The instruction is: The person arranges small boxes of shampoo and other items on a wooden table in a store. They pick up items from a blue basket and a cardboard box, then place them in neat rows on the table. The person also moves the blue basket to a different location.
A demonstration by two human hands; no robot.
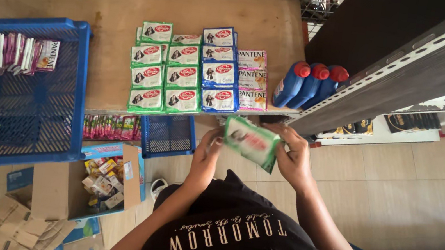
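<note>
Right hand: closed on the right edge of a green sachet strip, fingers curled over the top, thumb beneath.
Left hand: pinching the strip's left edge from below; both hands hold it tilted, just off the front edge of the shelf.
Where the strip is: in the air between the hands, below the rows already lying on the wooden shelf, touching none of them.
Doing it well: my judgement is that the strip should be held flat by both edges so it does not fold, then lined up square with the green packets and not the blue packets, without pushing the front row out of line.
Nearby on the shelf: white and pink shampoo sachets just right of the blue ones, then three blue bottles with red caps lying on their sides.
Left side: a large blue crate with a few sachets in one corner.
Below: a small blue basket, an open cardboard box of small packets, flattened cardboard.
Room: pale tiled floor, a dark shelf upright at right, wire racks behind.
</note>
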